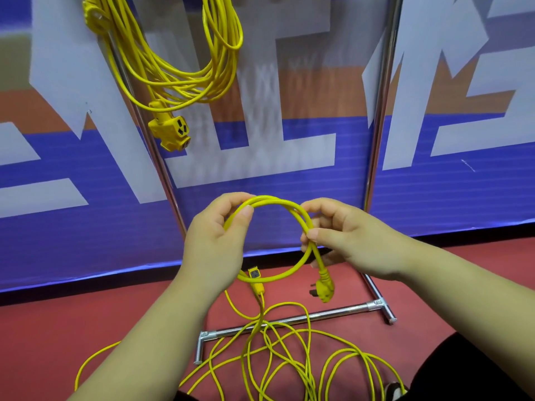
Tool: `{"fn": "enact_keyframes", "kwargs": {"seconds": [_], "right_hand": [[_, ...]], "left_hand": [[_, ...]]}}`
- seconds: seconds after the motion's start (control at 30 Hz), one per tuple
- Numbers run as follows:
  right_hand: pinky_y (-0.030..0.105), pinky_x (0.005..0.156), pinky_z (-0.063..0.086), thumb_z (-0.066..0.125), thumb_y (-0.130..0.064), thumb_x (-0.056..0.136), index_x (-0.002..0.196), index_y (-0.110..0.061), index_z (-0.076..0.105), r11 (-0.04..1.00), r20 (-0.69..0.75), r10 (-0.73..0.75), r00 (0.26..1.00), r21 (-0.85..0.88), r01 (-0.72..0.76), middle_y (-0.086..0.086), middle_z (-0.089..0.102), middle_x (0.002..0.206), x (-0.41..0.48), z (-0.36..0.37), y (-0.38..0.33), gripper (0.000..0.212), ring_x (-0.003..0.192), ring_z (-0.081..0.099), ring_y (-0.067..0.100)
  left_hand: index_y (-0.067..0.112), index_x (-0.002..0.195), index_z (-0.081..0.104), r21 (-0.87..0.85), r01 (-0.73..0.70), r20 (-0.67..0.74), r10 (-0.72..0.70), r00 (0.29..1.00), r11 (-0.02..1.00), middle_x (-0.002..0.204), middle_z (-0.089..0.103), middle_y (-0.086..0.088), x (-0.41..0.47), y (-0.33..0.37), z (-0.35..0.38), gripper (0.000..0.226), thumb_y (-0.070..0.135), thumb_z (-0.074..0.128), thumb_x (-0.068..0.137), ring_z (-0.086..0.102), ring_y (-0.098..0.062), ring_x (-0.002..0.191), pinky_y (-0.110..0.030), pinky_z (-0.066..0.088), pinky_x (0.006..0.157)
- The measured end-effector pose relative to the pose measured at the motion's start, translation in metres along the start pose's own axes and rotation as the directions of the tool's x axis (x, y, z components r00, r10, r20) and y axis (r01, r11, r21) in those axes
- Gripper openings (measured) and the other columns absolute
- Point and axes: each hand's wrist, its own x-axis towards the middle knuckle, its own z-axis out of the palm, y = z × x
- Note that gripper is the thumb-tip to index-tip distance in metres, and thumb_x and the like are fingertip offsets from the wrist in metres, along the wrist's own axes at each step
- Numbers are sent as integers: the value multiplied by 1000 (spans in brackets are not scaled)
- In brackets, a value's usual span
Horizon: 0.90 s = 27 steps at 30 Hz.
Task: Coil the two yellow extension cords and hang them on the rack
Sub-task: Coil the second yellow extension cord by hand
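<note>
Item 1: coiled cord (188, 88), hung on chrome rack (377, 125), well above the fingers.
Item 2: loose cord (275, 199), thin glossy yellow flex. 1 round loop spans left hand (220, 235) and right hand (347, 241), both pinching it; moulded plug (325, 289) dangles below right fingers.
Handling: match later loops to this 1, untwisted.

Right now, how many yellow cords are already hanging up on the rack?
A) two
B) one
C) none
B: one coiled cord hangs on the rack, while the second cord lies mostly loose on the floor, with its first loop held by the left hand and the right hand.
</note>
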Motion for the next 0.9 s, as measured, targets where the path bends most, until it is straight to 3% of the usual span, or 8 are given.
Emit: {"fn": "enact_keyframes", "kwargs": {"seconds": [0.1, 0.17, 0.33, 0.43, 0.53, 0.67, 0.8, 0.9], "right_hand": [[37, 80, 62, 60, -7, 98, 123, -29, 54, 999, 37, 31, 999, 27, -32, 12, 67, 100, 0, 3, 2, 34, 97, 71, 20], [32, 80, 59, 66, -6, 94, 125, -30, 54, 999, 37, 46, 998, -8, -45, 4, 70, 104, 1, 3, 5, 41, 95, 71, 20], [57, 88, 54, 69, 3, 88, 129, -25, 52, 996, 22, 70, 997, -54, -69, 11, 70, 99, 5, 4, 14, 52, 76, 71, 28], [55, 86, 55, 68, 3, 87, 126, -28, 52, 995, -6, 65, 998, -75, -65, 5, 71, 88, 5, 2, 14, 52, 78, 70, 35], [45, 75, 58, 70, 3, 86, 125, -26, 55, 993, -87, 64, 994, -90, -72, 3, 72, 81, 4, -1, 11, 51, 73, 68, 33], [43, 63, 55, 73, 3, 85, 120, -20, 61, 996, -160, 89, 983, 28, -86, 7, 70, 80, 5, -5, 11, 43, 56, 58, 19], [38, 67, 52, 75, 5, 82, 120, -13, 63, 964, -188, 180, 966, 230, -135, 10, 73, 84, 6, -3, 13, 44, 65, 61, 21], [30, 66, 56, 74, 3, 85, 120, -15, 62, 913, -179, 248, 952, 373, -168, 8, 74, 84, 9, 2, 11, 42, 68, 66, 19]], "left_hand": [[36, 96, 68, 11, 9, -54, -8, 998, 1000, 83, 67, 26, 1, 1, 2, 22, 17, 59, 100, 59, 3, 78, -11, 42, 69], [34, 97, 69, 1, 31, -76, -30, 997, 1000, 80, 66, 26, 1, 0, 2, 20, 17, 58, 100, 58, 3, 75, -12, 41, 67], [31, 103, 70, -89, 94, -82, -102, 991, 992, 61, 54, 21, 2, -9, 1, 16, 24, 57, 100, 47, -3, 58, -30, 36, 59], [34, 102, 70, -116, 123, -85, -133, 987, 986, 65, 57, 17, 3, -11, 1, 14, 32, 58, 95, 50, -11, 62, -37, 42, 63], [34, 97, 70, -29, 135, -110, -138, 984, 990, 68, 62, 14, 4, -11, 0, 13, 25, 60, 98, 59, -12, 63, -41, 53, 68], [34, 93, 66, 71, 138, -81, -132, 988, 988, 72, 67, 8, 6, -17, -2, 19, 16, 62, 97, 67, -19, 68, -43, 58, 71], [32, 98, 63, 66, 179, -1, -179, 984, 982, 65, 59, 12, 4, -19, 4, 19, 15, 54, 100, 57, -8, 57, -31, 49, 62], [33, 102, 64, -25, 233, 36, -232, 972, 972, 64, 53, 12, 2, -19, 13, 22, 17, 48, 103, 49, -12, 58, -34, 44, 62]]}}
